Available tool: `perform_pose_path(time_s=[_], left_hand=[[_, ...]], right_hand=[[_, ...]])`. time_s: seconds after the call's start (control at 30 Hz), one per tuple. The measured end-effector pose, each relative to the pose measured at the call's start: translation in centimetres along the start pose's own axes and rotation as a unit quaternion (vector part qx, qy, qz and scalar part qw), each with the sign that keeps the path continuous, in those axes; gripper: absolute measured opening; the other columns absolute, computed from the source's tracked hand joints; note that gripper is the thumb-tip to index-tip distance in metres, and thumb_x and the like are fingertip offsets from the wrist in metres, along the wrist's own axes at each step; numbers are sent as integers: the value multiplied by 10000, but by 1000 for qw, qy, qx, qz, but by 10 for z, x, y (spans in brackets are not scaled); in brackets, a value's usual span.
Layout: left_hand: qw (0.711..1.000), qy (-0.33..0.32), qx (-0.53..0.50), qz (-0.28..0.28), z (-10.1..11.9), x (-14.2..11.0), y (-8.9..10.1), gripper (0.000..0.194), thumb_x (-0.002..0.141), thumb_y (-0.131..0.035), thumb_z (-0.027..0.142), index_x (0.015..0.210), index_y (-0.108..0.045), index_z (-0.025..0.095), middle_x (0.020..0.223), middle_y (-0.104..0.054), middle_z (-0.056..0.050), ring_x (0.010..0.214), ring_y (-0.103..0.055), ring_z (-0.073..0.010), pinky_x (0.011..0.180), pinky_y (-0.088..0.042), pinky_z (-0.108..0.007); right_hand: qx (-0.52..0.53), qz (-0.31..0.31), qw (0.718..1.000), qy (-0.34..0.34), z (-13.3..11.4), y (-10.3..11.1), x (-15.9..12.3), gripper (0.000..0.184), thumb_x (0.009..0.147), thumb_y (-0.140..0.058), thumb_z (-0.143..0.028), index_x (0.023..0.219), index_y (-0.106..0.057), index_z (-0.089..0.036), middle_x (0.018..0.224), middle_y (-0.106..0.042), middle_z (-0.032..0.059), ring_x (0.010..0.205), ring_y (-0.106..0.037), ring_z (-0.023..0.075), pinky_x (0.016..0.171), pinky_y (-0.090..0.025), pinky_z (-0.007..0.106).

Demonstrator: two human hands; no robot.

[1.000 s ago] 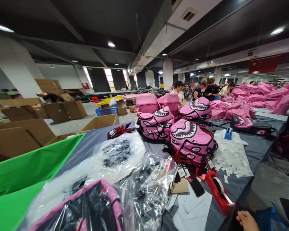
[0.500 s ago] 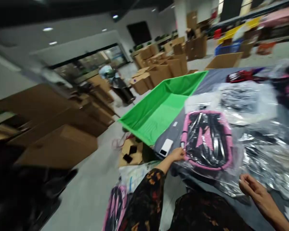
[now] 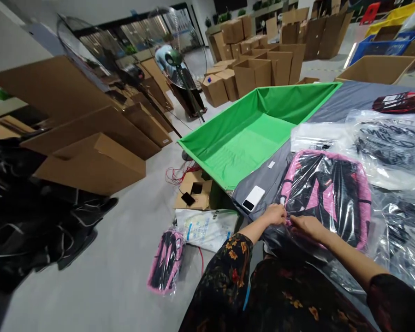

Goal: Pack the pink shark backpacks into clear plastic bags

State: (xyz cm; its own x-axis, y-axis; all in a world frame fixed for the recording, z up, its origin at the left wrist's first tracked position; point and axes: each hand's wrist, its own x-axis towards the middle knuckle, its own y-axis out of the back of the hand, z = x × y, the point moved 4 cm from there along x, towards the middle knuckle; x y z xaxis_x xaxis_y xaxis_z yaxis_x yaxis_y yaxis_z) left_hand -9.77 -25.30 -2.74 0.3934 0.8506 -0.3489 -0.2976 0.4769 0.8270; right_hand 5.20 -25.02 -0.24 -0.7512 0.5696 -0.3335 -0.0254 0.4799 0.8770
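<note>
A pink-and-black item in a clear plastic bag (image 3: pixel 327 193) lies flat on the grey-covered table; I cannot tell its exact kind. At its near left corner, my left hand (image 3: pixel 275 215) pinches the bag's edge. My right hand (image 3: pixel 307 227) is closed at the same corner, its fingertips close to those of the left, also gripping the bag. A white phone-like device (image 3: pixel 253 198) rests on the cloth just left of my left hand. Clear bags with dark contents (image 3: pixel 406 226) lie to the right, and white printed packages (image 3: pixel 390 138) behind.
A green fabric bin (image 3: pixel 242 152) adjoins the table's left side. On the floor are another bagged pink-and-black item (image 3: pixel 166 263), a white sack (image 3: pixel 207 228) and cardboard boxes (image 3: pixel 100 161). A person (image 3: pixel 180 78) bends near a standing fan (image 3: pixel 174 57).
My right hand has moved left from the table's right side to the bag's near left corner, beside my left hand. The view has shifted, so the table appears further right.
</note>
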Motion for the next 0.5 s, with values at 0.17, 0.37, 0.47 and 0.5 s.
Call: perform_pose_path(time_s=[0.17,0.37,0.47,0.5], left_hand=[[1000,-11,-5,-2,1,-6,1,138,853,-751,366,851,-740,229,1178,-673,-31,1106,-604,-228,1010,-435,-330],[1000,-13,-12,-17,2,-8,4,146,852,-757,354,841,-734,210,1181,-665,-42,1122,-595,-231,1034,-428,-334],[999,9,-20,-26,-1,-11,5,145,841,-770,344,819,-728,208,1158,-672,-37,1118,-600,-224,1045,-431,-329],[999,17,-21,-28,-1,-14,6,142,836,-774,337,813,-727,206,1160,-675,-34,1124,-601,-221,1050,-431,-326]], right_hand=[[-41,3,999,-29,10,6,6,158,873,-671,-304,987,-571,-259,806,-730,17,747,-702,213,615,-378,260],[-44,22,995,-88,13,24,-19,163,968,-491,-178,1101,-584,-193,1015,-741,126,851,-713,244,653,-403,293],[-8,8,997,-73,-10,12,-22,144,999,-513,-242,1081,-615,-182,1077,-728,133,912,-706,252,728,-464,329],[7,3,997,-73,-19,8,-20,147,993,-543,-252,1085,-625,-173,1084,-724,136,927,-702,255,753,-484,345]])
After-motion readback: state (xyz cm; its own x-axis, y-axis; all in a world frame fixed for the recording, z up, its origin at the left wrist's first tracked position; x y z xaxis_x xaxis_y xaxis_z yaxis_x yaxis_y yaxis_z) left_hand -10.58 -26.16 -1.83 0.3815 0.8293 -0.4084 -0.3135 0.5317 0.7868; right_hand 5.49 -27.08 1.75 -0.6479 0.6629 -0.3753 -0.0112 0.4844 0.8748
